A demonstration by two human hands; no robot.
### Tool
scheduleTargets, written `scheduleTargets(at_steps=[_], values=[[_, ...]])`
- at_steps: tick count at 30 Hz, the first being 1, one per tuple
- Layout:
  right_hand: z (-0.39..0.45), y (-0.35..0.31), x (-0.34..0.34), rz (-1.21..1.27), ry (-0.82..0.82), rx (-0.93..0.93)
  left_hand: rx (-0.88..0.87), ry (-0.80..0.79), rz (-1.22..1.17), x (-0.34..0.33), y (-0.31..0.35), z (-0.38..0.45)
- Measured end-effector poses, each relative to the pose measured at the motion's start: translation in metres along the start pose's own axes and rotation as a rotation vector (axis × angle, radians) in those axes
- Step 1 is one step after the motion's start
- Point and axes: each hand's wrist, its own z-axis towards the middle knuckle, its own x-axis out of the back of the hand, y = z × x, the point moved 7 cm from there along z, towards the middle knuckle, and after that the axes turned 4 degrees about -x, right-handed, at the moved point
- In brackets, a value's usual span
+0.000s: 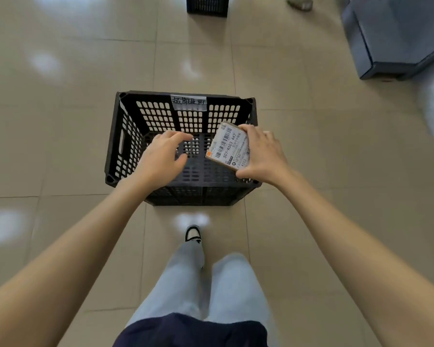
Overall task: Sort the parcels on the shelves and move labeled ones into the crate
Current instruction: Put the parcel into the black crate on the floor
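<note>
A black perforated plastic crate (125,136) stands on the tiled floor in front of me, with a handwritten white label on its far rim. I see nothing lying inside it. My right hand (263,156) grips a small brown parcel (229,146) with a white barcode label, held tilted above the crate's right side. My left hand (160,156) hovers over the crate's left half, fingers curled and apart, holding nothing.
A second black crate (208,5) sits at the far top edge. A dark blue-grey unit (396,38) fills the upper right. Another person's shoe (299,2) shows beside it. My legs and one shoe (192,234) stand just behind the crate.
</note>
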Motion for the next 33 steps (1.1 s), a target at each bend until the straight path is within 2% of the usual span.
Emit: scheduleTargets(at_steps=[6, 13, 24, 29, 33], values=[[0.069, 0.029, -0.058, -0.053, -0.163, 0.07, 0.081, -0.091, 0.035, -0.042, -0.028, 0.045], [0.13, 0.055, -0.142, -0.068, -0.33, 0.139, 0.237, -0.063, 0.055, -0.088, -0.057, 0.069], [0.164, 0.115, -0.256, -0.166, -0.537, 0.179, 0.496, -0.101, -0.059, -0.195, -0.082, 0.095], [0.157, 0.121, -0.298, -0.226, -0.564, 0.205, 0.537, -0.078, -0.092, -0.217, -0.092, 0.097], [0.164, 0.128, -0.324, -0.207, -0.639, 0.137, 0.568, -0.051, -0.102, -0.224, -0.101, 0.092]])
